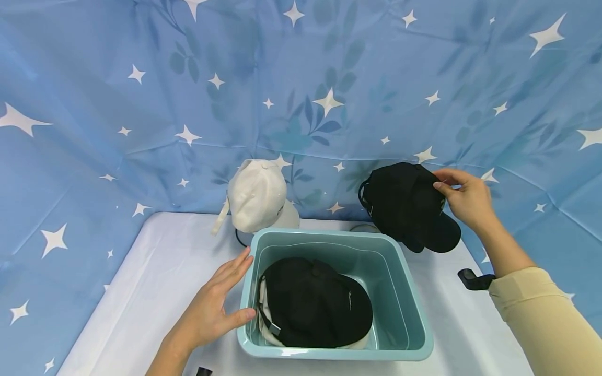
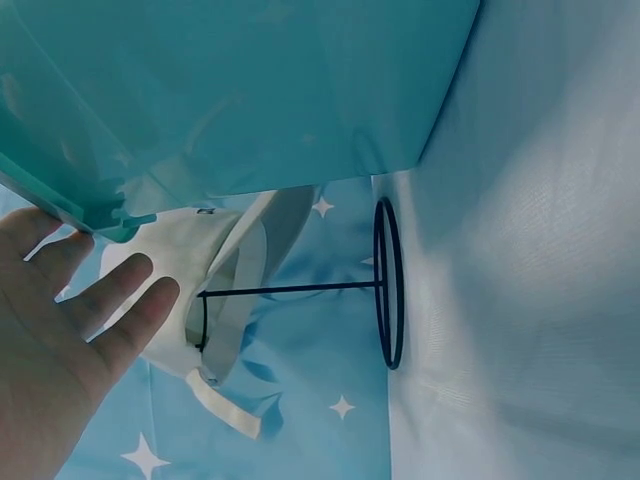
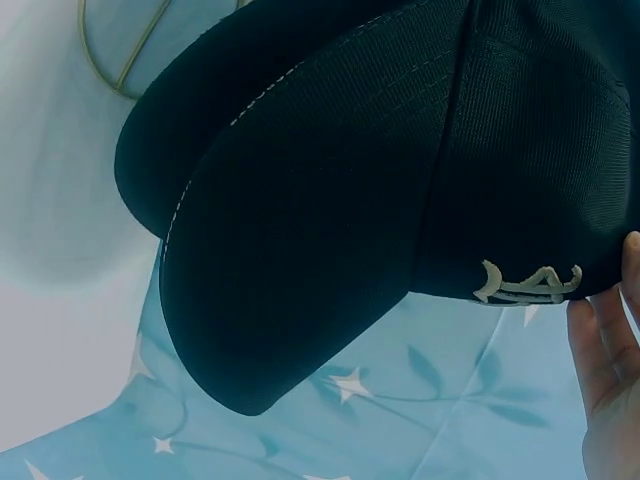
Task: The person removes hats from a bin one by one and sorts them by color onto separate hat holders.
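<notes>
At the back right, my right hand [image 1: 465,198] pinches the crown of a black baseball cap [image 1: 400,203] between thumb and fingers. Pale embroidery marks the cap's front in the right wrist view, where a second dark brim [image 3: 180,130] shows behind its brim [image 3: 290,250]. My left hand [image 1: 211,303] has its fingers spread and touches the left rim of a teal plastic bin [image 1: 418,318]. Inside the bin lies another black cap [image 1: 310,303], on top of something pale that is mostly hidden. Left of the bin's back edge, a white cap [image 1: 257,196] hangs on a black wire stand [image 2: 388,285].
The bin stands on a table with a white cloth [image 1: 155,277]. A blue star-patterned curtain [image 1: 301,104] hangs right behind and along both sides. Part of a thin wire ring [image 1: 364,227] shows behind the bin, beside the black cap at the back.
</notes>
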{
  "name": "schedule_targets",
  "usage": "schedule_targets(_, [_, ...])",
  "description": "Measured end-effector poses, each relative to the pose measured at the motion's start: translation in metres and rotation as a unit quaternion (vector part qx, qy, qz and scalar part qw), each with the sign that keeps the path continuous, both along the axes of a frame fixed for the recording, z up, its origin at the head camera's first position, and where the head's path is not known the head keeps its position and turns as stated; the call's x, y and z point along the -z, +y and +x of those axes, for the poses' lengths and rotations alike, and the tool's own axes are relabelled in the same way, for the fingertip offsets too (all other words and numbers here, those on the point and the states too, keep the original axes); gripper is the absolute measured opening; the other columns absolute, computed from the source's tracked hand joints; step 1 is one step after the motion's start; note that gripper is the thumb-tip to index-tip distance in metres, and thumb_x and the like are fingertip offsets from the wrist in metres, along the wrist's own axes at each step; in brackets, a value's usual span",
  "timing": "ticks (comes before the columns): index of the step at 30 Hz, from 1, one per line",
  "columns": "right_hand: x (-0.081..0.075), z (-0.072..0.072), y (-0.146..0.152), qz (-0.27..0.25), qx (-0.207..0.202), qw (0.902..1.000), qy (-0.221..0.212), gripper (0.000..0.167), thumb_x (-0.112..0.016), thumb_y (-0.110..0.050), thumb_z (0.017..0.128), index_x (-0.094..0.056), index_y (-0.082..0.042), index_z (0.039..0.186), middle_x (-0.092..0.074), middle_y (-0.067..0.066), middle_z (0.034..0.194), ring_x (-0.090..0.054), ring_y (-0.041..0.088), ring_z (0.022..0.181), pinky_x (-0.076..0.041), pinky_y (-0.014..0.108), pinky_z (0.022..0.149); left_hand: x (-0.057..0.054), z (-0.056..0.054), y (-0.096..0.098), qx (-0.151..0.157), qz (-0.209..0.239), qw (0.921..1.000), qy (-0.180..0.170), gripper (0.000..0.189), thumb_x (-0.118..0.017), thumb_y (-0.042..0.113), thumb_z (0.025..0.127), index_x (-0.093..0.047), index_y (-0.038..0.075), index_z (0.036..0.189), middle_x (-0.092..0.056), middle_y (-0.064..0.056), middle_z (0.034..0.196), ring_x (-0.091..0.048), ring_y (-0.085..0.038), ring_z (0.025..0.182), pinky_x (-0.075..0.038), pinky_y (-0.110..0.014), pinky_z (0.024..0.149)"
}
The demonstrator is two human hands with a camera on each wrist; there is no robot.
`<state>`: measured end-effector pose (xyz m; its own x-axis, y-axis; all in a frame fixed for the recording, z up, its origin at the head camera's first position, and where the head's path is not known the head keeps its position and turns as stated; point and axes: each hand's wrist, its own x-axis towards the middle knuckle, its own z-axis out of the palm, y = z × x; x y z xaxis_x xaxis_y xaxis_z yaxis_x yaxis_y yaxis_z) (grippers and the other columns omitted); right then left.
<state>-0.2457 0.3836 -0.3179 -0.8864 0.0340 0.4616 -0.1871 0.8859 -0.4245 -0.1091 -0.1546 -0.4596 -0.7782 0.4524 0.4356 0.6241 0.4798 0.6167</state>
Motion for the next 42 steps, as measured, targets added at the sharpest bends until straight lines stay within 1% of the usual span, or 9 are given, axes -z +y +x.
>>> schedule_targets(4, [0.002, -0.002, 0.0, 0.007, 0.003, 1.0, -0.003, 0.027, -0.064, -0.017, 0.105, -0.072, -0.004, 0.128, -0.072, 0.025, 0.109, -0.061, 0.035, 0.09, -0.037, 0.022, 0.063, 0.0, 0.0, 0.0, 0.0, 0.0, 1.0, -0.002, 0.091, -0.081, 0.035, 0.086, -0.038, 0.014, 0.164, -0.031, -0.006, 0.171, -0.04, -0.031, 0.148, -0.045, -0.067, 0.103])
schedule_targets(8, [0.004, -0.005, -0.001, 0.007, -0.002, 1.0, 0.001, 0.026, -0.065, -0.016, 0.105, -0.072, -0.004, 0.127, -0.072, 0.024, 0.108, -0.059, 0.028, 0.088, -0.038, 0.024, 0.065, 0.001, 0.0, -0.001, -0.001, -0.001, 1.0, -0.003, 0.09, -0.08, 0.038, 0.087, -0.038, 0.014, 0.164, -0.031, -0.006, 0.171, -0.04, -0.031, 0.149, -0.044, -0.067, 0.103])
schedule_targets(11, [0.007, -0.007, -0.001, 0.005, -0.007, 1.0, 0.002, 0.026, -0.066, -0.015, 0.104, -0.073, -0.004, 0.126, -0.072, 0.024, 0.106, -0.056, 0.019, 0.085, -0.038, 0.021, 0.064, 0.001, 0.0, -0.001, -0.001, -0.001, 1.0, -0.004, 0.089, -0.079, 0.041, 0.089, -0.038, 0.014, 0.164, -0.03, -0.005, 0.171, -0.04, -0.031, 0.149, -0.044, -0.067, 0.104])
schedule_targets(14, [0.01, -0.008, -0.002, 0.002, -0.012, 0.9999, -0.003, 0.025, -0.067, -0.015, 0.104, -0.073, -0.004, 0.126, -0.072, 0.023, 0.105, -0.053, 0.016, 0.081, -0.038, 0.018, 0.06, 0.001, -0.001, -0.001, -0.001, 0.0, 1.0, -0.003, 0.089, -0.078, 0.044, 0.09, -0.038, 0.014, 0.164, -0.03, -0.005, 0.171, -0.04, -0.031, 0.149, -0.044, -0.067, 0.104])
schedule_targets(20, [0.016, -0.008, -0.003, 0.001, -0.016, 0.9997, -0.019, 0.025, -0.064, -0.014, 0.105, -0.072, -0.004, 0.127, -0.071, 0.023, 0.107, -0.055, 0.026, 0.085, -0.037, 0.019, 0.058, 0.0, -0.001, -0.001, 0.0, 0.0, 1.0, -0.002, 0.09, -0.078, 0.044, 0.089, -0.038, 0.015, 0.164, -0.03, -0.004, 0.171, -0.039, -0.029, 0.15, -0.044, -0.065, 0.105])
schedule_targets(31, [0.024, -0.008, -0.002, -0.004, -0.023, 0.9996, -0.014, 0.026, -0.063, -0.012, 0.106, -0.071, -0.001, 0.128, -0.071, 0.025, 0.109, -0.061, 0.034, 0.098, -0.04, 0.02, 0.068, 0.001, -0.001, -0.001, -0.001, 0.003, 1.0, -0.006, 0.089, -0.078, 0.043, 0.09, -0.038, 0.015, 0.164, -0.029, -0.005, 0.171, -0.04, -0.032, 0.149, -0.043, -0.067, 0.105])
schedule_targets(36, [0.027, -0.007, -0.002, -0.012, -0.031, 0.9994, -0.011, 0.027, -0.063, -0.012, 0.106, -0.07, -0.001, 0.129, -0.07, 0.025, 0.111, -0.063, 0.039, 0.103, -0.04, 0.023, 0.071, 0.002, 0.0, -0.001, -0.003, 0.0, 1.0, -0.008, 0.09, -0.08, 0.037, 0.088, -0.038, 0.015, 0.164, -0.029, -0.004, 0.171, -0.039, -0.032, 0.149, -0.043, -0.068, 0.105])
schedule_targets(39, [0.03, -0.007, -0.001, -0.015, -0.035, 0.9992, -0.011, 0.028, -0.064, -0.01, 0.105, -0.069, 0.0, 0.13, -0.07, 0.025, 0.113, -0.063, 0.039, 0.106, -0.04, 0.02, 0.074, 0.002, 0.0, -0.001, -0.003, 0.0, 0.9999, -0.01, 0.091, -0.08, 0.036, 0.087, -0.037, 0.015, 0.164, -0.029, -0.005, 0.171, -0.039, -0.032, 0.15, -0.043, -0.069, 0.105])
schedule_targets(42, [0.034, -0.006, 0.0, -0.016, -0.035, 0.9992, -0.011, 0.029, -0.064, -0.008, 0.104, -0.069, 0.001, 0.132, -0.069, 0.024, 0.114, -0.061, 0.034, 0.105, -0.04, 0.017, 0.077, 0.002, 0.0, -0.001, -0.002, 0.0, 0.9999, -0.01, 0.09, -0.079, 0.038, 0.088, -0.037, 0.015, 0.164, -0.029, -0.005, 0.171, -0.039, -0.032, 0.149, -0.043, -0.069, 0.104])
